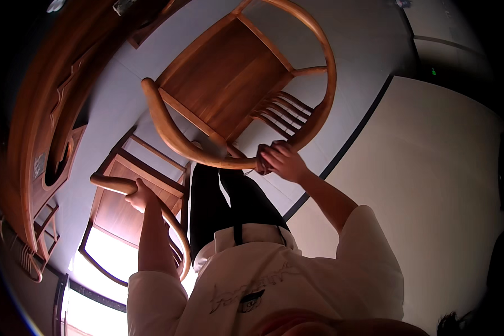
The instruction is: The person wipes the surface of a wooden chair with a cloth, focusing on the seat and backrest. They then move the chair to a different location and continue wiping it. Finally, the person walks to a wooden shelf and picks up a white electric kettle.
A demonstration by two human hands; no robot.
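Note:
A wooden armchair (231, 71) with a curved top rail and a slatted back stands in front of me. My right hand (283, 161) grips a crumpled brown cloth (263, 159), pressed against this chair's curved rail (201, 157) near the slats. To the left stands a second wooden armchair (119, 210) of similar make. The fingers of my left hand (140, 196) are closed around its armrest (112, 184), just behind the rounded end. Part of that rail is hidden behind my left forearm.
A large wooden table (25, 138) runs along the left side. Beyond the second chair is another slatted chair (29, 258). A pale wall (424, 180) with a dark skirting strip (353, 132) rises at the right. Bright light comes in at the lower left.

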